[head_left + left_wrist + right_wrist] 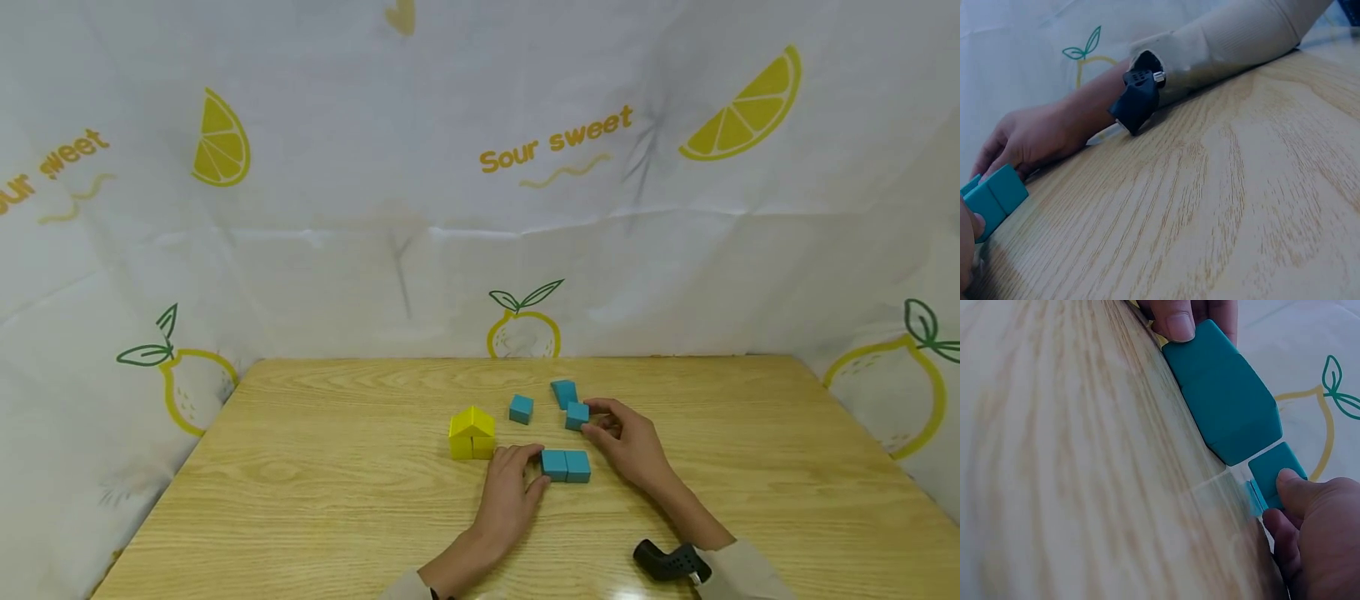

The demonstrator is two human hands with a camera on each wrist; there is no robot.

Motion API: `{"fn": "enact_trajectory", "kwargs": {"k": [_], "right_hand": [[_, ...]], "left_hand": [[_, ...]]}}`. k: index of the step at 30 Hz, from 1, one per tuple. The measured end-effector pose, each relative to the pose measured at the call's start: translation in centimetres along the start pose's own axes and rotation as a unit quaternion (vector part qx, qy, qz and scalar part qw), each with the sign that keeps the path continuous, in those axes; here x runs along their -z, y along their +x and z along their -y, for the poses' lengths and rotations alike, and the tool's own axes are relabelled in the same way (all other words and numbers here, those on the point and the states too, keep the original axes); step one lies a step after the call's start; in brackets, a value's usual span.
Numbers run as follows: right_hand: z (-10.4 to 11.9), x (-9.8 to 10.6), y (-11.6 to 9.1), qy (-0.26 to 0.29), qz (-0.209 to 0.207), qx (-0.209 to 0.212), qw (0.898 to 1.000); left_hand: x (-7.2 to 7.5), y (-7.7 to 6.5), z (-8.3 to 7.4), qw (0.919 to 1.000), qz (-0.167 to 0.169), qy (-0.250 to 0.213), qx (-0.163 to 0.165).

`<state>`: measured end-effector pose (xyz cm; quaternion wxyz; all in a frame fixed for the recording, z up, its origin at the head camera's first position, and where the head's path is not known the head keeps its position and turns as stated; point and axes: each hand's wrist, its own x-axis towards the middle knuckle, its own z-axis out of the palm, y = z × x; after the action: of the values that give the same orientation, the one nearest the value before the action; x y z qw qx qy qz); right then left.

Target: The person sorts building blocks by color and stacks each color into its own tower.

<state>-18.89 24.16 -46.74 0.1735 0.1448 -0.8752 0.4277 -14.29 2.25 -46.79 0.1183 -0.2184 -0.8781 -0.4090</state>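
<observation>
Two blue cubes stand side by side on the table. My left hand [506, 500] holds the left cube [553, 466] of this pair between thumb and fingers, while the right cube [577, 467] touches it. Behind the pair, my right hand [630, 442] pinches another blue cube [1275, 472] by its right side. A blue wedge-like block [564, 393] lies just beyond that pinched cube. Farther left sits a loose blue cube [521, 409]. In the left wrist view, the left hand shows only at the left edge.
Close to the left hand's fingertips stands a small yellow block house [472, 447] with a triangular roof. All the blocks are on a wood-grain table [300, 500]. A white cloth printed with lemons [360, 275] hangs behind it. A black wrist device [671, 561] sits at the right sleeve.
</observation>
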Motion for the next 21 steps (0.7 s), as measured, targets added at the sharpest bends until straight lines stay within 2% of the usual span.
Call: {"fn": "enact_trajectory", "kwargs": {"k": [21], "right_hand": [[0.9,0.2,-0.6,0.033,-0.046,0.028,0.998]], "left_hand": [[0.0,0.0,0.0,0.9998,0.007,-0.008,0.014]]}}
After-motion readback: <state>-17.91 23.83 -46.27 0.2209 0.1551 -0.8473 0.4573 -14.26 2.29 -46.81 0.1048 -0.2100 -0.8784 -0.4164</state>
